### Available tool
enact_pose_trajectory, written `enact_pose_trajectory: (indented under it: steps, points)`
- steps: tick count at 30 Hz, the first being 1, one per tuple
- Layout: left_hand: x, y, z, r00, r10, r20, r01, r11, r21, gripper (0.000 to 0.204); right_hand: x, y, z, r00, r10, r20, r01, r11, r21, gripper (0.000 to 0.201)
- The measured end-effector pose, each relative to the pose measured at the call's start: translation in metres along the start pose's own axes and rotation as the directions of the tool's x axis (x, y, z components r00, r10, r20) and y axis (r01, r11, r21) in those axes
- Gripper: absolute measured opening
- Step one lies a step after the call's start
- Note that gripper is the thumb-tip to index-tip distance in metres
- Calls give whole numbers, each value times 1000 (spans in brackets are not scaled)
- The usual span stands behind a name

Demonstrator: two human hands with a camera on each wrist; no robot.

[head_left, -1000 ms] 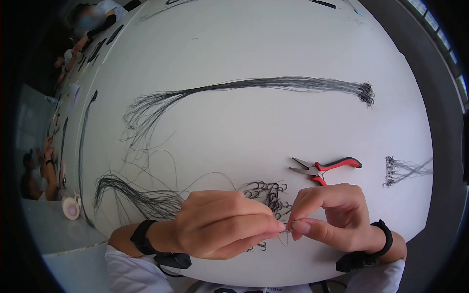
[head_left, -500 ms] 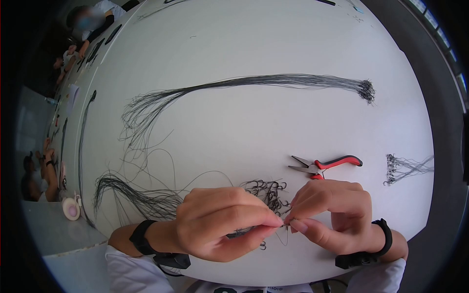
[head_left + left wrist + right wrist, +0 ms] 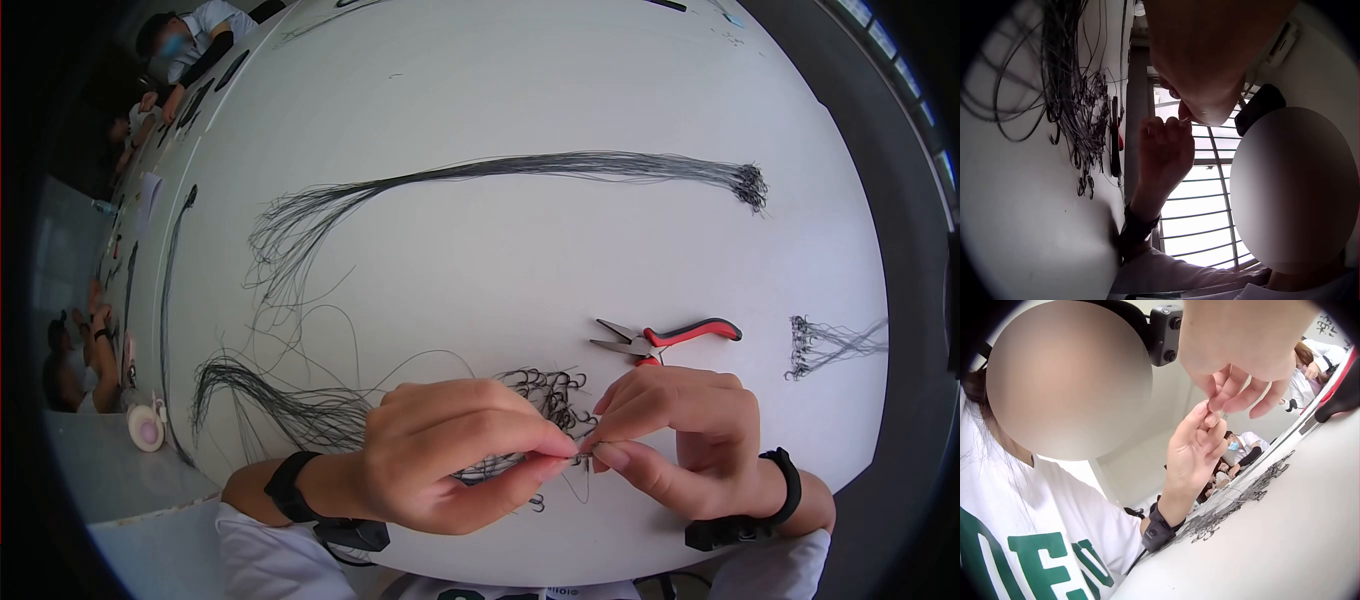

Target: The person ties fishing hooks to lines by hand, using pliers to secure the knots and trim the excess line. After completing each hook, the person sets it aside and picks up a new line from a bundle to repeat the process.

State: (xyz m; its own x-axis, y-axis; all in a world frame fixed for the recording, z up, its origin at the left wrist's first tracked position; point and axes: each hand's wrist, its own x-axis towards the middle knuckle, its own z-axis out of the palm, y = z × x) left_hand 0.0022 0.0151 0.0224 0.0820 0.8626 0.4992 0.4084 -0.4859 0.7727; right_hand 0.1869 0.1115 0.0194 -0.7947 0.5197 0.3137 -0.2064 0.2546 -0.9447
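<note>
Low in the head view, the left hand (image 3: 465,455) and right hand (image 3: 685,435) meet fingertip to fingertip, each pinching a small thin piece with thumb and forefinger. A fine line loops down below the fingertips. What the piece is cannot be told, as the fingers cover most of it. Behind and under the hands lies a pile of dark hooks (image 3: 555,392), joined to a bundle of thin dark lines (image 3: 290,405) running left. In the right wrist view, the left hand (image 3: 1194,450) and right hand (image 3: 1241,375) touch at the fingertips above the table.
Red-handled pliers (image 3: 690,332) lie just beyond the right hand. A long bundle of lines (image 3: 520,167) with hooks at its right end crosses the table (image 3: 560,260). Another hook group (image 3: 800,348) is at the right edge. Other people sit at the far left.
Both hands' fingertips have risen slightly in the head view. The left hand's thumb and forefinger have spread into a wider loop. The pliers and bundles keep their places.
</note>
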Motion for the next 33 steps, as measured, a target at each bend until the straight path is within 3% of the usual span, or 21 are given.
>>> enact_pose_trajectory:
  steps: [7, 9, 10, 12, 14, 15, 16, 17, 19, 20, 22, 24, 25, 26, 28, 29, 32, 33]
  points:
    - [0, 1, -1, 999, -35, 17, 35, 999, 6, 17, 3, -4, -2, 997, -82, 15, 83, 984, -156, 13]
    - [1, 2, 2, 999, -27, 23, 27, 1000, -10, 16, 2, -3, 0, 992, -120, -42, 109, 975, -193, 13]
    - [1, 4, 2, 995, -91, 47, 92, 996, -10, 16, 1, -4, 2, 993, -105, -48, 92, 972, -219, 13]
    - [-1, 5, 4, 988, -138, 73, 141, 989, -41, 15, 1, -6, 1, 995, -21, -101, 16, 999, -48, 13]
    - [-2, 3, 4, 976, -210, 63, 211, 978, -1, 15, -4, -8, -12, 999, 15, -39, -17, 999, -45, 11]
    - [-2, 4, 2, 952, -289, 97, 294, 955, -44, 11, -5, -11, -16, 975, 185, -124, -145, 949, 281, 8]
    - [-4, 2, 2, 955, -282, 98, 288, 956, -56, 11, -5, -13, -21, 920, 363, -150, -213, 781, 587, 7]
    - [-5, 0, 2, 937, -331, 107, 343, 931, -122, 9, -8, -12, -36, 932, 334, -138, -202, 799, 567, 12]
    - [-4, 1, -1, 868, -469, 162, 495, 839, -225, 7, -18, -19, -67, 909, 319, -268, -100, 792, 602, 16]
    - [-6, 1, -1, 871, -465, 161, 491, 840, -231, 7, -26, -28, -85, 862, 337, -378, -55, 804, 592, 16]
    - [-11, -2, -2, 785, -609, 116, 617, 749, -242, 7, -56, -39, -144, 796, 277, -539, 48, 858, 512, 21]
    - [-14, -3, -9, 775, -621, 120, 632, 749, -200, 8, -102, -57, -221, 628, 109, -771, 158, 952, 264, 23]
    - [-15, -3, -12, 758, -642, 112, 652, 747, -128, 9, -124, -75, -255, 474, -92, -876, 98, 994, -52, 24]
    - [-16, -4, -14, 742, -662, 103, 669, 741, -56, 10, -142, -94, -282, 327, -325, -887, -16, 937, -349, 24]
    - [-18, -6, -17, 741, -666, 89, 671, 741, -35, 12, -169, -144, -305, 151, -705, -692, -252, 650, -717, 26]
    - [-17, -6, -18, 763, -644, 64, 644, 765, 10, 12, -166, -164, -293, 156, -707, -689, -250, 647, -720, 26]
    - [-18, -9, -13, 821, -570, 25, 570, 821, 31, 11, -149, -203, -249, 436, -785, -441, -606, 107, -788, 57]
    - [-18, -10, -11, 855, -519, 10, 519, 855, 7, 11, -138, -194, -258, 474, -822, -316, -556, -1, -831, 48]
